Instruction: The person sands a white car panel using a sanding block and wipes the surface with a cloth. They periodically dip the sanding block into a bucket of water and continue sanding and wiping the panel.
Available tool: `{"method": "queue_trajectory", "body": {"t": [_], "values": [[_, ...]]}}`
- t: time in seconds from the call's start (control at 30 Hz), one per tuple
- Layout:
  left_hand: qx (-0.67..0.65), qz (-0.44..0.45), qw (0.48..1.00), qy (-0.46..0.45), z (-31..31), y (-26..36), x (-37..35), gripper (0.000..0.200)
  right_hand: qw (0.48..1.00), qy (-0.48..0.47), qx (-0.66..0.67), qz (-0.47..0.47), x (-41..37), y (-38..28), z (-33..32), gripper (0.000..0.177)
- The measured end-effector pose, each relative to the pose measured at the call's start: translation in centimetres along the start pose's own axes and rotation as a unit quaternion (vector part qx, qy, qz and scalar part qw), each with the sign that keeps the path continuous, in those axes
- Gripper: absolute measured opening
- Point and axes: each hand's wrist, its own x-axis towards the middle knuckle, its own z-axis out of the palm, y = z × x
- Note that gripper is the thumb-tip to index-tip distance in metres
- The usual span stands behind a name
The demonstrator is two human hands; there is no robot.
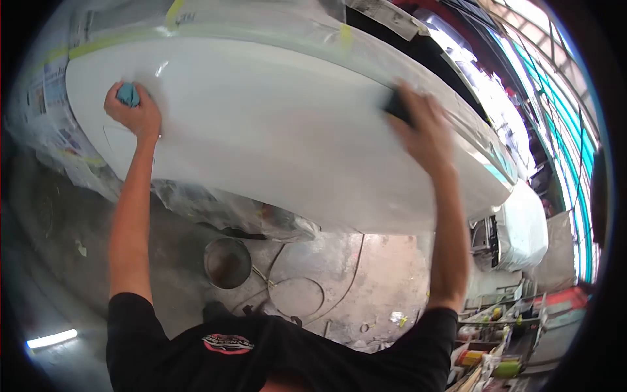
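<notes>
A large white car panel (pixel 261 124) spreads out in front of me, smooth and slightly glossy. My left hand (pixel 136 116) rests at the panel's left end, its fingers closed around a crumpled blue cloth (pixel 128 95). Farther right, my right hand (pixel 428 127) is blurred by motion near the panel's upper edge. It grips a dark block (pixel 396 108), which looks like a sanding block lying against the white surface. The underside of the block is hidden.
Newspaper (pixel 49 108), clear film (pixel 222 206) and yellow tape (pixel 117 44) border the panel. On the floor below are a round bucket (pixel 227 263) and a looped hose (pixel 321 287). Cluttered shelves (pixel 499 340) and a covered white object (pixel 522 225) stand right.
</notes>
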Motion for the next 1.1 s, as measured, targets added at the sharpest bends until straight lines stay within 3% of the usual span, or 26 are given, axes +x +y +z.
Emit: {"method": "queue_trajectory", "body": {"t": [0.07, 0.13, 0.2, 0.3, 0.4, 0.43, 0.47, 0.5, 0.53, 0.6, 0.63, 0.67, 0.7, 0.73, 0.77, 0.8, 0.83, 0.9, 0.93, 1.0, 1.1], "values": [[0.0, 0.011, 1.0, -0.006, 0.5, -0.1, -0.3, 0.04, 1.0, -0.018, -0.009, 0.02, 6.7, -8.3, 3.2, 0.066], [0.029, 0.027, 0.999, -0.017, 0.4, -1.4, -0.1, 0.04, 0.996, 0.075, 0.045, -0.029, 12.3, -14.2, 7.6, 0.064], [0.037, 0.019, 0.999, -0.035, 0.5, -0.7, 0.0, 0.04, 0.998, -0.011, 0.059, -0.013, 14.1, -16.4, 6.3, 0.062], [0.058, 0.018, 0.996, -0.059, -1.0, -0.5, 0.1, 0.04, 0.997, 0.005, 0.048, 0.065, 6.8, -9.6, 3.6, 0.062], [0.069, 0.061, 0.994, -0.053, -0.6, -1.7, -0.3, 0.04, 0.988, 0.06, -0.021, 0.139, -5.4, 3.1, 0.4, 0.07], [0.069, 0.072, 0.994, -0.053, -0.3, -2.1, -0.4, 0.04, 0.973, 0.011, -0.034, 0.229, -7.7, 4.8, -2.1, 0.07], [0.069, 0.077, 0.992, -0.065, -0.5, -2.2, -0.4, 0.041, 0.972, 0.003, -0.008, 0.235, -8.9, 6.6, -3.3, 0.067], [0.069, 0.083, 0.991, -0.078, -0.8, -2.3, -0.4, 0.041, 0.968, 0.012, 0.015, 0.249, -10.2, 7.5, -3.7, 0.065], [0.068, 0.083, 0.99, -0.097, -1.1, -1.6, -0.1, 0.041, 0.941, -0.035, 0.045, 0.334, -10.3, 5.3, -5.6, 0.061], [0.043, 0.107, 0.983, -0.139, -1.4, -1.8, 1.0, 0.041, 0.954, 0.021, 0.031, 0.299, -14.9, 2.8, -4.6, 0.059], [0.02, 0.134, 0.977, -0.165, -1.5, -2.6, 1.7, 0.041, 0.939, 0.041, 0.083, 0.333, -18.4, 0.6, -3.2, 0.057], [-0.001, 0.16, 0.969, -0.19, -1.5, -3.3, 2.4, 0.041, 0.92, 0.061, 0.135, 0.364, -22.8, -2.4, -1.6, 0.054], [-0.028, 0.168, 0.967, -0.19, -1.6, -2.8, 3.5, 0.042, 0.868, 0.025, 0.215, 0.447, -27.9, -6.4, -0.3, 0.05], [-0.054, 0.174, 0.968, -0.172, -1.3, -2.0, 4.9, 0.042, 0.831, -0.039, 0.199, 0.518, -31.4, -12.3, -0.7, 0.045], [-0.082, 0.178, 0.968, -0.154, -0.7, -1.0, 6.2, 0.042, 0.798, -0.101, 0.204, 0.558, -39.7, -17.3, 1.5, 0.039], [-0.111, 0.182, 0.967, -0.138, 0.1, 0.2, 7.4, 0.043, 0.772, -0.179, 0.127, 0.596, -49.7, -23.4, 4.1, 0.05], [-0.089, 0.178, 0.971, -0.133, 0.9, 1.7, 8.3, 0.042, 0.716, -0.26, 0.154, 0.63, -54.8, -31.3, 2.9, 0.055], [-0.046, 0.173, 0.976, -0.126, 2.4, 4.5, 9.1, 0.042, 0.627, -0.399, 0.129, 0.656, -63.4, -49.3, -1.0, 0.028], [-0.038, 0.18, 0.971, -0.155, 3.1, 5.4, 8.7, 0.042, 0.569, -0.452, 0.15, 0.671, -65.9, -57.1, -3.0, 0.03], [-0.023, 0.196, 0.956, -0.216, 4.5, 7.6, 7.3, 0.042, 0.456, -0.504, 0.204, 0.705, -66.9, -66.6, -5.8, 0.036], [-0.123, 0.339, 0.903, -0.235, 6.6, 14.3, 2.9, 0.04, 0.349, -0.502, 0.262, 0.747, -66.0, -73.9, -8.6, 0.047]]}}
